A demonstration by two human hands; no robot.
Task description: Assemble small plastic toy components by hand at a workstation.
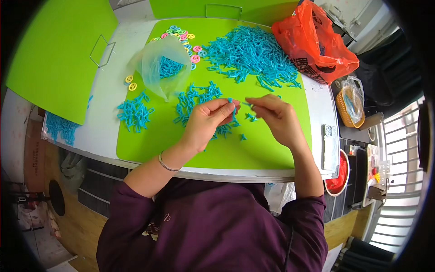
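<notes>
Over the middle of a green mat [253,156], my left hand [204,122] pinches a small teal plastic piece [230,100] between thumb and fingertips. Just to its right, my right hand [278,117] is closed in a pinch on another small teal plastic piece [248,104], partly hidden by the fingers. A pile of teal plastic pieces [192,97] lies behind and under my left hand. A few loose teal pieces [250,117] rest on the mat between the hands. Farther left is a smaller heap of looped teal pieces [135,112].
A large teal pile [253,52] covers the far right of the mat, beside a red plastic bag [317,45]. At the back left stands a translucent bag [156,63] holding teal pieces, with colourful small wheels [195,58] around it. A white packet [328,147] lies near the right edge.
</notes>
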